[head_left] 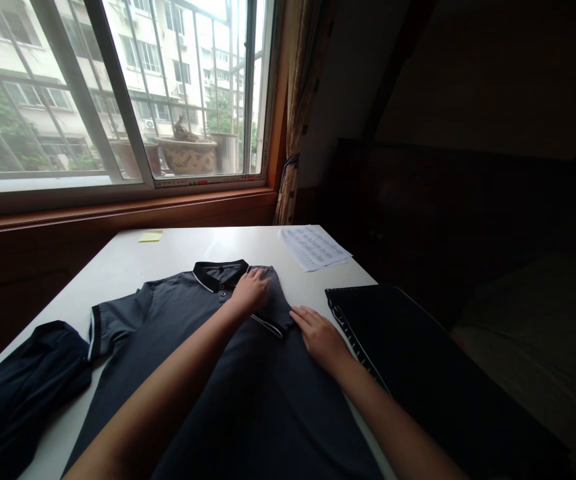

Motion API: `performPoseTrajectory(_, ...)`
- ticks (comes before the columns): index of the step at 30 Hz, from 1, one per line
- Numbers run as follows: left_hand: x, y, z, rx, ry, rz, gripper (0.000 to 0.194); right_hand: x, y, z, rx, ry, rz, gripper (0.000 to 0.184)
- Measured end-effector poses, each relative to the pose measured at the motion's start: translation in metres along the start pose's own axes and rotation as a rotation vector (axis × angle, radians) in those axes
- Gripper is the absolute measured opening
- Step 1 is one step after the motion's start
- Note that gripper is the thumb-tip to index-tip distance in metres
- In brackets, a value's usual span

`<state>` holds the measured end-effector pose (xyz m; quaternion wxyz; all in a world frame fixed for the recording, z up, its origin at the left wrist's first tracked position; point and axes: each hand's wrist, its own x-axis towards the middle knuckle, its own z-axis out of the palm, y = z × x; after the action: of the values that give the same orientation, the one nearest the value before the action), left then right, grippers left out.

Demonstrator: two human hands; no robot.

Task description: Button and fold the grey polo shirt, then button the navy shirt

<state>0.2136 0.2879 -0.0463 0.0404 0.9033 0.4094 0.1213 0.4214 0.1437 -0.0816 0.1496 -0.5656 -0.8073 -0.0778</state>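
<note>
Table (pixel 128 270) bears grey polo shirt (pixel 253 380) under both hands' fingers, long axis running away, collar end farthest; dark flat item (pixel 418 353) right of the right fingers, papers (pixel 315 248) beyond. Right hand (pixel 323 340) flat, gripping nothing; left hand (pixel 249 291) bent-fingered, grip unclear.

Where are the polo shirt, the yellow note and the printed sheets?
Polo shirt (pixel 241 377), head view: front of its body.
Yellow note (pixel 151 236), head view: middle of its face.
Printed sheets (pixel 314 249), head view: the top sheet's face.
</note>
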Motion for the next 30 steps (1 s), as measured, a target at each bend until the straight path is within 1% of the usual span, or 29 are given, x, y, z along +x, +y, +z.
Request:
performPoseTrajectory(2,0.006,0.006,0.011,0.011,-0.016,0.085,0.046,-0.003,0.002,0.002,-0.005,0.002,0.007,0.056)
performPoseTrajectory(4,0.014,0.010,0.024,0.018,-0.032,0.117,0.050,-0.006,0.004,0.004,-0.006,0.011,0.011,0.057)
performPoseTrajectory(7,0.027,0.011,0.040,0.024,-0.041,0.083,0.056,-0.011,0.004,0.004,-0.008,0.025,0.003,0.058)
performPoseTrajectory(9,0.035,0.007,0.047,0.028,-0.040,0.038,0.059,-0.013,0.004,0.002,-0.007,0.025,-0.001,0.058)
performPoseTrajectory(15,0.050,-0.004,0.050,0.049,-0.028,-0.080,0.060,-0.016,0.002,-0.001,0.031,0.046,0.036,0.057)
performPoseTrajectory(18,0.051,-0.003,0.050,0.059,-0.016,-0.110,0.062,-0.016,0.001,-0.001,0.051,0.059,0.040,0.057)
performPoseTrajectory(20,0.047,0.000,0.048,0.062,-0.006,-0.112,0.061,-0.016,0.000,-0.002,0.057,0.060,0.050,0.056)
performPoseTrajectory(23,0.025,0.006,0.042,0.063,0.009,-0.079,0.060,-0.017,0.000,-0.003,0.039,0.064,0.070,0.053)
performPoseTrajectory(25,-0.001,0.009,0.036,0.062,0.012,-0.038,0.058,-0.017,0.001,-0.003,0.015,0.068,0.075,0.050)
performPoseTrajectory(27,-0.037,0.010,0.030,0.062,0.003,0.011,0.055,-0.017,0.000,-0.005,-0.007,0.072,0.077,0.048)
performPoseTrajectory(30,-0.103,0.006,0.017,0.043,0.000,0.098,0.054,-0.021,-0.005,-0.010,-0.036,0.084,0.101,0.044)
